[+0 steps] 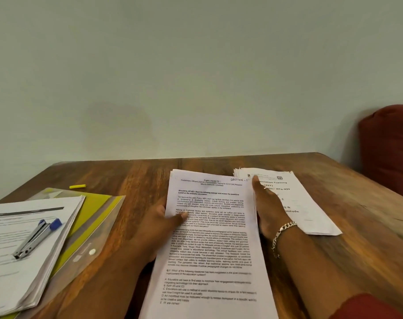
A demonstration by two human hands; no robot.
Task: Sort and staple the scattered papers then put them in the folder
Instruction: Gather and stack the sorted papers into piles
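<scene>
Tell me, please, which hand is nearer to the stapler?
Left. The left hand grips the left edge of the middle stack of papers, on the side towards the stapler. The right hand lies flat along that stack's far edge.

On the tabletop (136, 176), a stapler (36, 238) lies on a paper stack (23, 261) at left, over a folder (90, 226). A highlighter (77, 186) lies behind them. Centre lies a printed sheaf (209, 249), another pile (297, 203) just right.

Wooden table (334, 192) against pale wall (196, 77); perhaps a red cushion (389, 146).
</scene>
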